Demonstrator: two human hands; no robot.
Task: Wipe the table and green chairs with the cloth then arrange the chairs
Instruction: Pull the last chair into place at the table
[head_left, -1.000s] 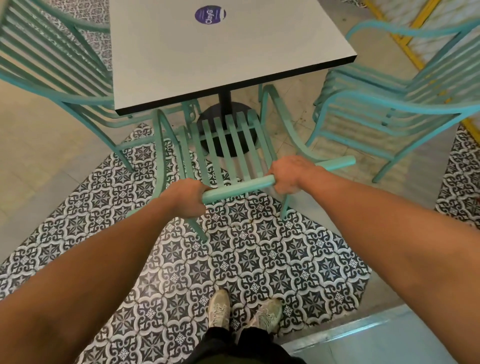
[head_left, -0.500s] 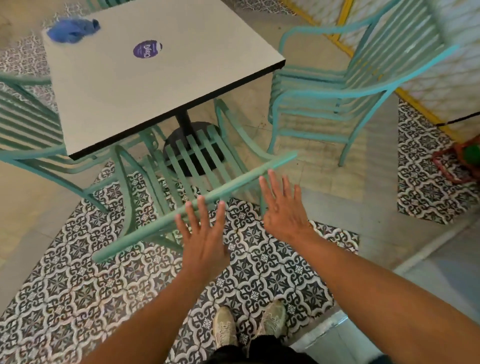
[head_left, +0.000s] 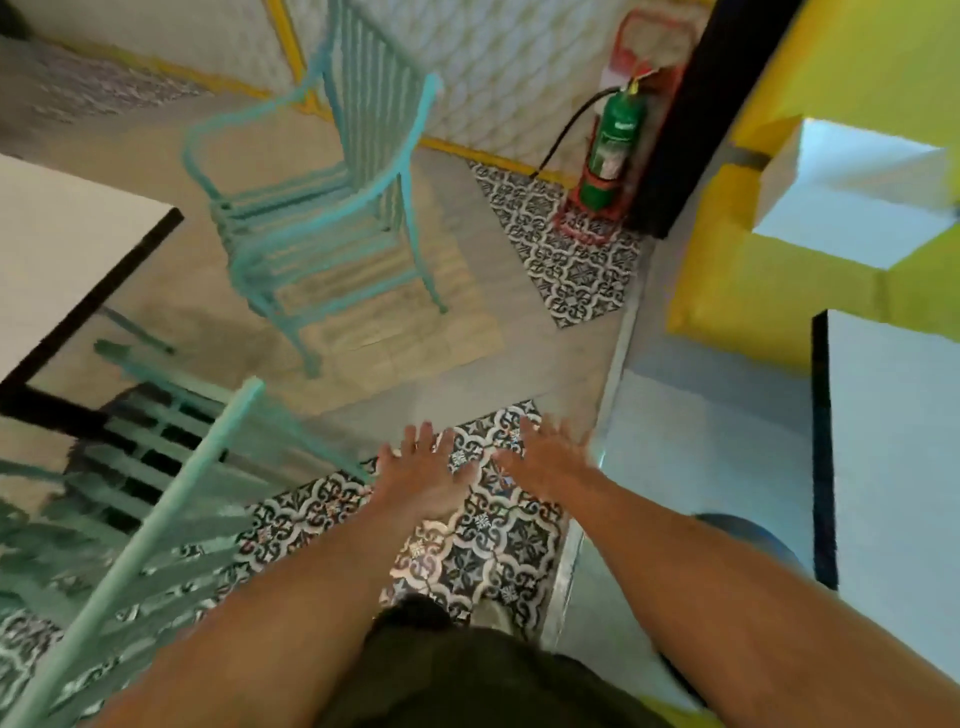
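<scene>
The white table (head_left: 57, 249) with a black edge shows only its corner at the left. A green slatted chair (head_left: 156, 499) is tucked under it at lower left, its top rail running diagonally. A second green chair (head_left: 332, 223) stands apart on the floor further back, facing left. My left hand (head_left: 423, 473) and my right hand (head_left: 545, 457) hover over the patterned floor tiles, both empty with fingers spread, to the right of the near chair and touching nothing. The cloth is out of view.
A green fire extinguisher (head_left: 613, 145) in a red stand sits by the far wall. A yellow wall (head_left: 753, 270) and another white table (head_left: 898, 467) are at the right. A raised floor strip (head_left: 608, 374) runs alongside my right arm.
My hands had gripped the near chair's top rail, then let go. My view has swung to the right, so the table and near chair slid to the left edge.
</scene>
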